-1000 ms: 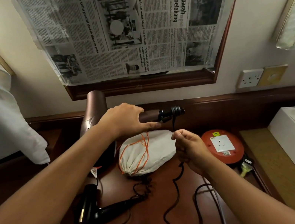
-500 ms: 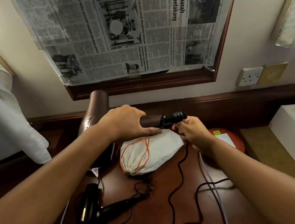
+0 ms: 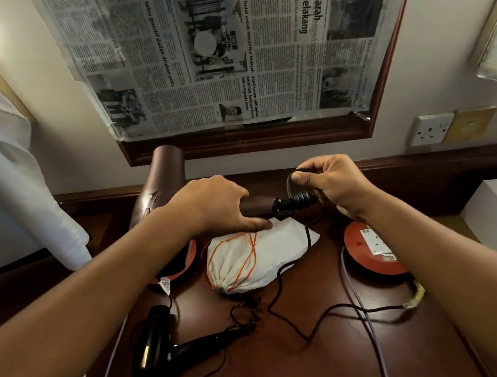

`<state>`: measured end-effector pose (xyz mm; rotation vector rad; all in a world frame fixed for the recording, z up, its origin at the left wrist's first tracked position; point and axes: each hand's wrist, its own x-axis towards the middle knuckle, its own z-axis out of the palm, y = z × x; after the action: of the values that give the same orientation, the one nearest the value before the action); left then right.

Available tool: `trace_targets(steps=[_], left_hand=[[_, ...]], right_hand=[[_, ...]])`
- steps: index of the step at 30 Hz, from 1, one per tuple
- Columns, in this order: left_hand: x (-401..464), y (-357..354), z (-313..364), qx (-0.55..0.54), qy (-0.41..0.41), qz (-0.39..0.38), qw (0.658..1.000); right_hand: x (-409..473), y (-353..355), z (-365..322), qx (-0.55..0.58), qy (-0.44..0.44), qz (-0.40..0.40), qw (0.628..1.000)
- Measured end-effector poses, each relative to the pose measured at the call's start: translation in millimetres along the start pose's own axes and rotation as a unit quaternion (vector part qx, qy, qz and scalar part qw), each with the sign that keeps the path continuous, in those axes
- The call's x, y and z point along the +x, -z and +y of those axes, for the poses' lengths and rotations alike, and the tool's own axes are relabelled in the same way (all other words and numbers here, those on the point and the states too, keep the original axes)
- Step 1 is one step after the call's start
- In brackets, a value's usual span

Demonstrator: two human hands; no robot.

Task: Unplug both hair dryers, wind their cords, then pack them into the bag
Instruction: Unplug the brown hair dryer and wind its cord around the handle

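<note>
Right hand (image 3: 335, 187) higher, cord (image 3: 288, 181) looped.

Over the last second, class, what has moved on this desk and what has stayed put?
The right hand rose from beside the bag to the handle's end, carrying the black cord up into a loop. The left hand kept gripping the brown hair dryer. The black hair dryer, white bag and red reel stayed put.

Head view, looking down and forward

We look from just above the wooden desk (image 3: 302, 360), close over it, facing the wall behind it; ours is the only view, so nothing is shared.
</note>
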<state>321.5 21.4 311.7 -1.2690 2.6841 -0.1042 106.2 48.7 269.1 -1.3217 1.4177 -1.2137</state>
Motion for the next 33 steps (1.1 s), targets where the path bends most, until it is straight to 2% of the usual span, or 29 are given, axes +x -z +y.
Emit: trace_targets(steps=[8,18,24,33], left_hand=[[4,-2,-2,-0.001,0.003,-0.001,1.000],[13,-17,-8,-0.018,0.035,-0.032,0.999],[18,-23,-4,-0.009,0.047,-0.044,0.998],[24,-28,-8,-0.035,0.057,-0.028,0.997]], right_hand=[[-1,4,-16,-0.109,0.091,0.019,0.990],[-16,-1,-26,-0.290,0.207,-0.008,0.934],[-24,-7,-18,-0.311,0.223,-0.036,0.923],[-36,-11,-8,-0.317,0.227,-0.018,0.921]])
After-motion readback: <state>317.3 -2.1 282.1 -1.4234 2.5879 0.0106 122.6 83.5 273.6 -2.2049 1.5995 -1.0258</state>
